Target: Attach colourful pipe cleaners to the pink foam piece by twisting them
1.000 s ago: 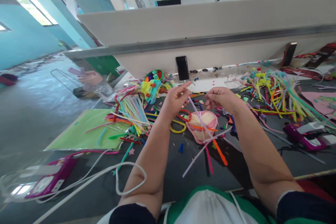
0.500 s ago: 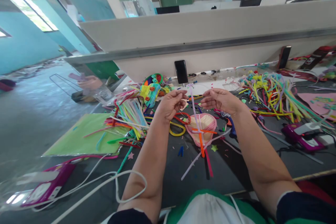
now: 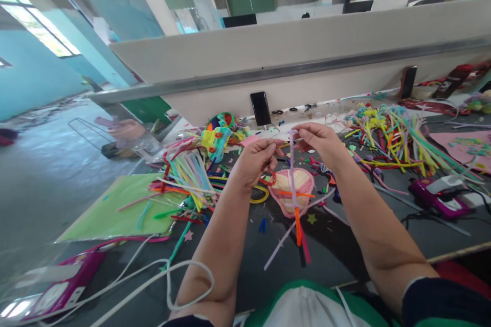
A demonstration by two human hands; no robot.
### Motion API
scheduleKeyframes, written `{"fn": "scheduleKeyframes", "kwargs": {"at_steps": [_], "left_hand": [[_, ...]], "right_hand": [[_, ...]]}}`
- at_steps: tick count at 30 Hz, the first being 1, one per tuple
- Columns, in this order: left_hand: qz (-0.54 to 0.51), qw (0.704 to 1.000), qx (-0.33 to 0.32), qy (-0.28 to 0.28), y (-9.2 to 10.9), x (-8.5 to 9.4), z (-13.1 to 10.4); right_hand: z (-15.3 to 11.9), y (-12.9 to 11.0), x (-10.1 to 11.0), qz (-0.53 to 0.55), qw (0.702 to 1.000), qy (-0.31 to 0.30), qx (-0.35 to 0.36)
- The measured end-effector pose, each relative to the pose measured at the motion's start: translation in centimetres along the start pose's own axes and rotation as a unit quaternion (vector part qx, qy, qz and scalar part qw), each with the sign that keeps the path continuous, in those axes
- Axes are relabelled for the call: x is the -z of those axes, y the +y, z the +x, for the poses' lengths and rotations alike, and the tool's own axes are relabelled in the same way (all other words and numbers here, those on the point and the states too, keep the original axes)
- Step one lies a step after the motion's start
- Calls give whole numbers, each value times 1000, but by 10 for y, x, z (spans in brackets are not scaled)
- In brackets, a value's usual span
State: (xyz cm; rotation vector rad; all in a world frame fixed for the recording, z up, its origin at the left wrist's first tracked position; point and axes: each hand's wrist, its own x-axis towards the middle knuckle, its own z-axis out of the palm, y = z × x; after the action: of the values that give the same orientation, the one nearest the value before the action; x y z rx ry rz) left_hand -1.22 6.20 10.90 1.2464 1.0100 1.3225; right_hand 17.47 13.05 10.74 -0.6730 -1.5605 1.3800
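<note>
A lilac pipe cleaner (image 3: 292,168) rises between my hands, with an orange pipe cleaner (image 3: 298,230) at its lower end. The fingertips of my right hand (image 3: 321,144) are closed at its top. Just left of it, my left hand (image 3: 258,162) has its fingers pinched together; what they hold, if anything, is too small to make out. Behind the lilac stem lies a heart-shaped piece (image 3: 284,190) with a pink edge and cream middle. Another pale lilac pipe cleaner (image 3: 280,246) and a pink-red strip (image 3: 305,248) lie below it.
Bundles of coloured pipe cleaners lie left (image 3: 192,173) and right (image 3: 399,138). A phone (image 3: 261,108) leans on the partition (image 3: 215,94). Purple power strips stand left (image 3: 63,283) and right (image 3: 441,199). A white cable (image 3: 146,281) crosses near my left forearm. A green sheet (image 3: 115,209) lies left.
My right hand has moved left onto the top of the lilac pipe cleaner, which now leans less. My left hand has moved slightly right in the view, its fingers still pinched.
</note>
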Motion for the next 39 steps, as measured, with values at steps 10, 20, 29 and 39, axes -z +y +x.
{"fn": "scheduleKeyframes", "kwargs": {"at_steps": [10, 20, 29, 39], "left_hand": [[69, 993, -75, 56, 4, -16, -10], [-102, 989, 5, -104, 1, -24, -13], [-93, 991, 65, -71, -21, -45, -12], [-174, 979, -99, 29, -47, -60, -7]], "right_hand": [[-18, -23, -3, -193, 975, 20, 104], [-35, -42, 17, -285, 945, 63, 147], [-25, -36, 47, -268, 952, 90, 120], [-25, -36, 41, -213, 972, 23, 101]]}}
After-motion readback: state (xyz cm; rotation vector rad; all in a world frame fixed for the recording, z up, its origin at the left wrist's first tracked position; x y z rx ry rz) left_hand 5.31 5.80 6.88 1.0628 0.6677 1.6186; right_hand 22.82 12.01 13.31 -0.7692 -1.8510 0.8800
